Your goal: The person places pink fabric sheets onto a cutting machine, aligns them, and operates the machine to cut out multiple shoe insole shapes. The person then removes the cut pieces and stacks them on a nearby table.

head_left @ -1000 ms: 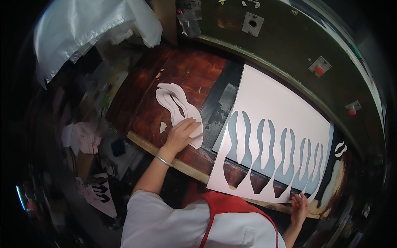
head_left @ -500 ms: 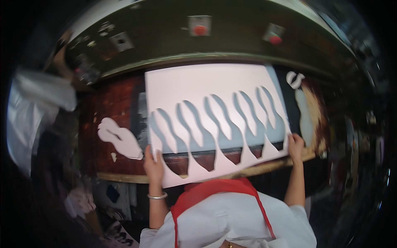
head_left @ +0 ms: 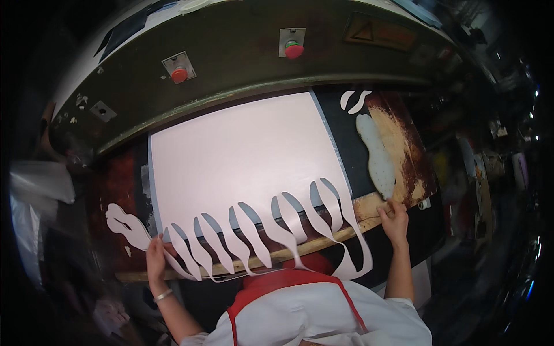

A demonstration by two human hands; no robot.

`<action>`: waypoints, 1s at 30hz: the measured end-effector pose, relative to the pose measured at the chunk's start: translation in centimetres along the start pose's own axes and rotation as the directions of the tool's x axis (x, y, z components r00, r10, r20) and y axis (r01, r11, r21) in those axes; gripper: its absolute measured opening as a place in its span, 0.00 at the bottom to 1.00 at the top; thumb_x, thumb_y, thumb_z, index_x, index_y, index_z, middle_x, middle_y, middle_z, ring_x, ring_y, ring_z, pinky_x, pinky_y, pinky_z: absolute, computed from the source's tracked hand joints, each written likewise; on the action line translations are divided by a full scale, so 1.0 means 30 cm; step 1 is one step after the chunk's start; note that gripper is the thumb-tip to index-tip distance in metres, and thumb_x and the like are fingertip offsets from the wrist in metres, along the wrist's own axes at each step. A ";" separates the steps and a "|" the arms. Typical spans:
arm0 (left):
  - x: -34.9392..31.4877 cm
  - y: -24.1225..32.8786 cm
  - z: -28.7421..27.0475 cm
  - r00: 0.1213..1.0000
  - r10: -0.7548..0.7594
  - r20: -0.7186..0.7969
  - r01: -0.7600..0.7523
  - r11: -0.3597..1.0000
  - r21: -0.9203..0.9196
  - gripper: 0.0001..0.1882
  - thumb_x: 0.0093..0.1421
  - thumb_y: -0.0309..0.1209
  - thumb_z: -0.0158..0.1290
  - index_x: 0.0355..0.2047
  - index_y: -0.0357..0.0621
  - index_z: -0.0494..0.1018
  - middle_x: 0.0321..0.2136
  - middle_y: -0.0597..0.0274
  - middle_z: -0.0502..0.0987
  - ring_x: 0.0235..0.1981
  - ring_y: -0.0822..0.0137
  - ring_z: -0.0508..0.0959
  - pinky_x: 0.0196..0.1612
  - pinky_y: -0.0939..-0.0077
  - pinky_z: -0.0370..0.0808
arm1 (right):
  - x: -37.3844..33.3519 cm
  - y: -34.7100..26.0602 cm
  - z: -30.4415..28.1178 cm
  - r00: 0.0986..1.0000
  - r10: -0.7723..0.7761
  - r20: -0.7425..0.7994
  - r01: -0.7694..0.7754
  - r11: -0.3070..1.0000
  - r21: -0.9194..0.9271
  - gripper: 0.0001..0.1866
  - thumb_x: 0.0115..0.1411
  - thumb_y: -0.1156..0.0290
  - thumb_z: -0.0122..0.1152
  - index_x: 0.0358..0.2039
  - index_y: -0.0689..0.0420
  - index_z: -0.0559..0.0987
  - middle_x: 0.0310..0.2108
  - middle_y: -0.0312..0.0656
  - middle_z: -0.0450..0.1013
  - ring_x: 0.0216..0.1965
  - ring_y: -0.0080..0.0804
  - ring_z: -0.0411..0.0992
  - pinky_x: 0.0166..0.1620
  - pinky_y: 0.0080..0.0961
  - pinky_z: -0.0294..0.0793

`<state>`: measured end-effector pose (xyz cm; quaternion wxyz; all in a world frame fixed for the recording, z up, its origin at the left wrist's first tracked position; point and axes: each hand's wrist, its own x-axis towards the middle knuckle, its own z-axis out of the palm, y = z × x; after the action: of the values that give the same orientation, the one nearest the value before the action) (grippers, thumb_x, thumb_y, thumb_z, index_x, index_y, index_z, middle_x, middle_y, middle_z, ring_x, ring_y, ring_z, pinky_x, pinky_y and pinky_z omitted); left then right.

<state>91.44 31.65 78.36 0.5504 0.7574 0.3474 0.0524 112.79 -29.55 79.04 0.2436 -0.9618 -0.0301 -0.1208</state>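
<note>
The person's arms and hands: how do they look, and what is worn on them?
Short white fabric sleeves leave both forearms bare. The ungloved left hand has a narrow, silvery metal bangle at its wrist; the ungloved right hand shows no wristwear.

A big dark green machine
Two round red buttons sit on its front; shiny pale plastic is far left.
</note>
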 end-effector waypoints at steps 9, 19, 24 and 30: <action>0.236 0.086 0.106 0.956 0.095 -0.277 0.190 0.519 0.833 0.28 0.58 0.52 0.49 0.22 0.35 0.78 0.24 0.42 0.78 0.29 0.42 0.79 0.36 0.54 0.75 | 0.303 0.129 0.160 0.984 -0.110 0.138 0.119 0.991 -0.060 0.50 0.36 0.70 0.75 0.62 0.54 0.61 0.57 0.58 0.59 0.59 0.56 0.57 0.61 0.42 0.57; 0.103 0.122 0.062 0.975 0.079 -0.210 0.088 0.725 0.683 0.21 0.57 0.45 0.54 0.34 0.35 0.74 0.23 0.41 0.77 0.28 0.42 0.78 0.35 0.54 0.74 | 0.160 -0.189 0.133 0.966 0.184 0.179 -0.254 0.790 0.558 0.39 0.42 0.78 0.71 0.56 0.58 0.63 0.53 0.47 0.65 0.54 0.39 0.64 0.57 0.32 0.61; 0.209 0.078 0.080 0.940 0.160 -0.302 0.025 0.848 0.529 0.20 0.58 0.42 0.55 0.37 0.34 0.70 0.21 0.45 0.77 0.28 0.43 0.78 0.33 0.54 0.73 | 0.041 -0.582 0.273 0.937 -0.157 0.312 -0.183 0.541 0.821 0.47 0.39 0.70 0.76 0.58 0.57 0.59 0.52 0.48 0.66 0.55 0.36 0.63 0.58 0.29 0.58; 0.168 0.000 0.155 0.967 0.205 -0.148 -0.051 0.730 0.682 0.12 0.62 0.36 0.48 0.27 0.41 0.67 0.18 0.49 0.75 0.20 0.47 0.77 0.23 0.55 0.72 | -0.007 -1.144 0.551 0.822 -0.348 0.451 -0.253 0.485 0.837 0.45 0.35 0.72 0.75 0.55 0.58 0.61 0.48 0.44 0.66 0.53 0.36 0.65 0.56 0.30 0.64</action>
<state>97.38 30.90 75.01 0.1943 0.9168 0.3462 0.0423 112.18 8.51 80.74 0.6717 -0.6898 -0.1860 0.1959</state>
